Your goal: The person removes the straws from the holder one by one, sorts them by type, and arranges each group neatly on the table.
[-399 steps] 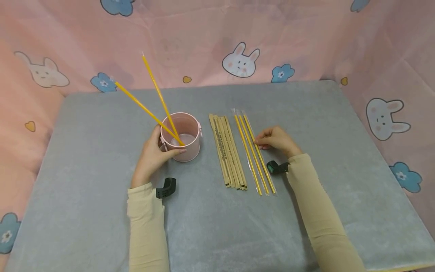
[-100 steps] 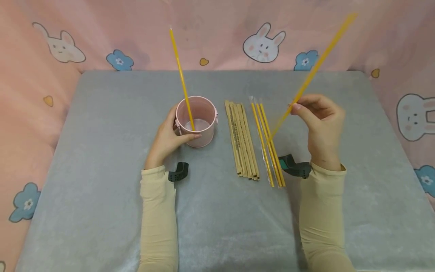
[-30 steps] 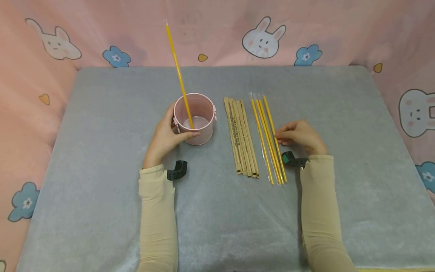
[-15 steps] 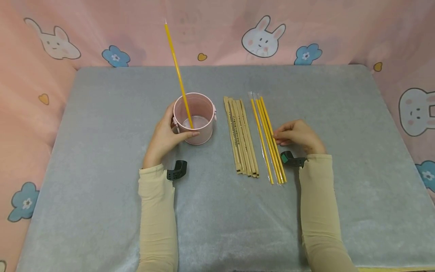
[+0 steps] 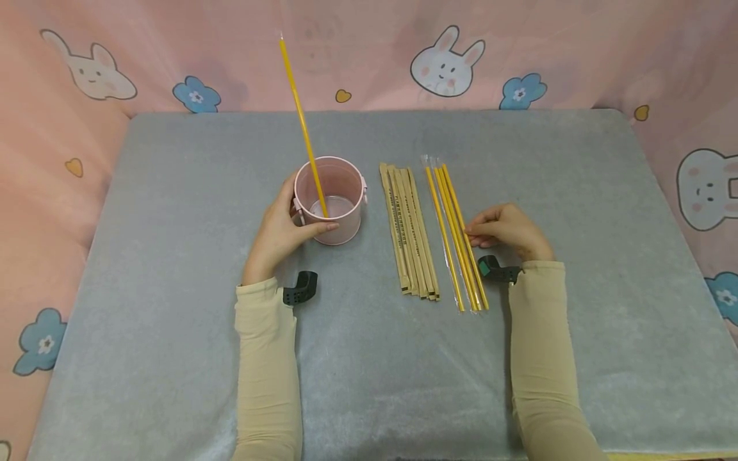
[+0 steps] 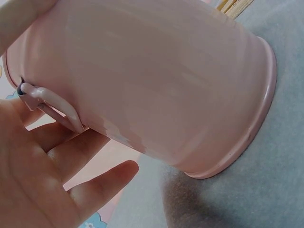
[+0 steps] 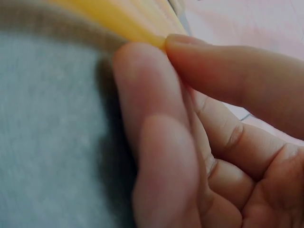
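Observation:
My left hand point(image 5: 279, 234) holds a small pink bucket point(image 5: 340, 232) by its side, thumb at the front below the rim. In the left wrist view, the bucket's handle point(image 6: 59, 104) lies by the fingers. One yellow straw point(image 5: 302, 121) in a clear wrapper leans inside the bucket, pointing up to the left. To the right, my right hand point(image 5: 507, 230) pinches the rightmost yellow straw point(image 5: 476, 272) of a row on the table. The right wrist view shows thumb and forefinger meeting at its yellow edge point(image 7: 137, 26). More wrapped yellow straws point(image 5: 441, 221) lie beside it.
Several slim brown paper packets point(image 5: 409, 234) with dark print lie between the bucket and the yellow straws. A grey cloth point(image 5: 173, 256) covers the table. Pink curtains point(image 5: 346, 57) with rabbits and flowers hang behind and at both sides.
Earlier two yellow straws stood in the bucket; one was carried by the right hand to the row. In the last second that straw shifted left against the others. The left hand kept its hold.

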`<state>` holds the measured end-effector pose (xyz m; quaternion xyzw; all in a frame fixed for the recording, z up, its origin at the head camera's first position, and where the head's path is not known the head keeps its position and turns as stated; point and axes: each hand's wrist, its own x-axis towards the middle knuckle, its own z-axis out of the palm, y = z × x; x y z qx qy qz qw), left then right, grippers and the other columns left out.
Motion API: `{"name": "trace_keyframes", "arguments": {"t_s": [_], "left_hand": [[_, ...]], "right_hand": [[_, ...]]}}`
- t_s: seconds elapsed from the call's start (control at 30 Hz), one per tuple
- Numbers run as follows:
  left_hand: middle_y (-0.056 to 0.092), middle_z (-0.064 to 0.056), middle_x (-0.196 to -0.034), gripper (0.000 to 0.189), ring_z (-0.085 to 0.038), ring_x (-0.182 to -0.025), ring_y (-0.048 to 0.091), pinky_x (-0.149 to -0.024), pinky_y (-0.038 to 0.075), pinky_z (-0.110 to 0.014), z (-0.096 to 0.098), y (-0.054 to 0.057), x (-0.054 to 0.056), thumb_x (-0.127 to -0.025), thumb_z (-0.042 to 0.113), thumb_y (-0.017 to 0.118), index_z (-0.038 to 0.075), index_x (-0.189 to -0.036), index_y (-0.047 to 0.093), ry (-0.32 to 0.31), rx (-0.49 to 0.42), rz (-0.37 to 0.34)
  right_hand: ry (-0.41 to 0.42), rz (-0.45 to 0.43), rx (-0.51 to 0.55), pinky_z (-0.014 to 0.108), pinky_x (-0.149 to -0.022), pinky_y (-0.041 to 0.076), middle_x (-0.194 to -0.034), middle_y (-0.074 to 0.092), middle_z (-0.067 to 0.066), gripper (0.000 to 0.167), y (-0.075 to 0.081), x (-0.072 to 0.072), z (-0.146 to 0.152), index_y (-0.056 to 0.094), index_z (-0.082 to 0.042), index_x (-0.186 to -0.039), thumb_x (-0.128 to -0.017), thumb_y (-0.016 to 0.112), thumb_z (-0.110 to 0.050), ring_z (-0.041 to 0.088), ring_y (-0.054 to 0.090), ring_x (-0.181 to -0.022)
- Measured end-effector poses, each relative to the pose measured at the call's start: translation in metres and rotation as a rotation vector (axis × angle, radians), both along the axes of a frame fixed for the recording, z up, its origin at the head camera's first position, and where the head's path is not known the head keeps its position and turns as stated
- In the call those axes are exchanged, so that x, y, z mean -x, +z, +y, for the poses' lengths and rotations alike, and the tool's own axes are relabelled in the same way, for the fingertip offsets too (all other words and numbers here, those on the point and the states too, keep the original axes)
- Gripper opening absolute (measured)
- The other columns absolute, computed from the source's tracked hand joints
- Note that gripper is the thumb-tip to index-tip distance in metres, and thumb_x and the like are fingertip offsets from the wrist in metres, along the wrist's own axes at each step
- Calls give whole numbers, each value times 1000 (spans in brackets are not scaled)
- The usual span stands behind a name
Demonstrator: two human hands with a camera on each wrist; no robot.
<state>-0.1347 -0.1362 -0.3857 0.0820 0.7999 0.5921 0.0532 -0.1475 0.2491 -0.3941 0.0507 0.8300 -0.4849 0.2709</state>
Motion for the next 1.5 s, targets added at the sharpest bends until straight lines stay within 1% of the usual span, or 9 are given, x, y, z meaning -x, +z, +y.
{"name": "trace_keyframes", "arguments": {"t_s": [0.2, 0.47, 0.63, 0.87, 1.1, 1.3, 1.5], "left_hand": [[43, -5, -140, 95, -21, -127, 43, -105, 36, -36, 0, 0, 0, -70, 15, 85, 19, -148, 30, 3, 7, 0], [44, -4, -139, 94, -21, -126, 43, -104, 36, -36, 0, 0, 1, -70, 15, 85, 21, -147, 30, 2, 12, 4], [44, -4, -139, 94, -21, -127, 43, -104, 37, -37, 0, 1, 1, -71, 15, 85, 21, -147, 31, -1, 6, 4], [45, -5, -138, 93, -21, -126, 44, -104, 36, -37, 0, 1, 1, -70, 15, 85, 20, -147, 32, -8, -4, 9], [45, -5, -139, 94, -21, -127, 43, -105, 36, -37, 0, 0, 1, -70, 15, 85, 20, -147, 31, -4, 2, 13], [44, -5, -139, 94, -21, -127, 43, -105, 36, -37, 0, -1, 0, -70, 15, 85, 21, -147, 31, -2, 5, 7], [45, -5, -138, 92, -21, -126, 44, -103, 37, -37, -1, -2, 0, -71, 15, 84, 20, -147, 32, -7, 11, 5]], "right_hand": [[-1, -10, -6, 24, -62, 56, -73, 69, 2, 34, 2, 0, 0, 60, 19, -108, -90, 64, -10, 10, 65, -65], [-2, -24, -10, 25, -64, 56, -78, 70, 1, 36, 1, 1, 3, 59, 16, -112, -91, 65, -13, 10, 66, -68], [-8, -13, 6, 25, -64, 56, -79, 70, 1, 36, 2, 1, 6, 58, 17, -113, -91, 64, -11, 10, 66, -68], [-25, -20, 38, 24, -63, 56, -76, 70, 1, 35, 3, 1, 8, 57, 19, -114, -92, 62, -8, 10, 66, -68], [-22, 6, 46, 23, -63, 55, -77, 69, 1, 33, 4, 0, 9, 56, 20, -112, -94, 58, -8, 8, 65, -68], [-24, 31, 41, 25, -63, 56, -77, 70, 3, 32, 5, -2, 6, 60, 18, -108, -91, 62, -9, 11, 66, -69], [7, 51, 32, 25, -65, 56, -80, 70, 3, 34, 7, -3, 3, 60, 18, -108, -92, 62, -11, 11, 66, -71]]}}
